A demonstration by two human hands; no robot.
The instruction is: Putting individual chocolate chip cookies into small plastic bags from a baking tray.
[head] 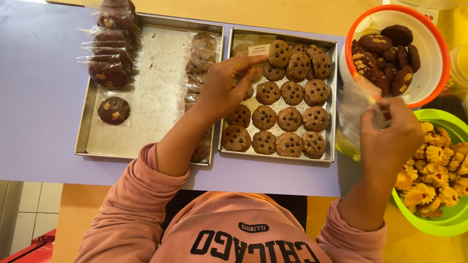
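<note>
Clear bag (353,109): pinched at its mouth in my right hand (392,134), fingers closed on the film, hanging over the desk (44,97) between the right tray (333,102) and the orange-rimmed tub (434,58). My left hand (222,87) was over the right tray, thumb and forefinger clamped on a small pale card (259,49). The 2 hands were well apart.

Judgement: the card goes in best if the bag mouth is held wide and the card kept flat by its edge.

Containers:
- Right tray: chocolate chip cookies (291,118) in rows, unwrapped.
- Left tray (146,87): 1 dark cookie in a sleeve (113,110), a column of bagged cookies (199,63) along its right side.
- Orange-rimmed tub: dark cookies (385,53).
- Green bowl (453,221): yellow piped cookies (438,170).
- Stack of bagged dark cookies (111,44) at the left tray's far-left corner.
</note>
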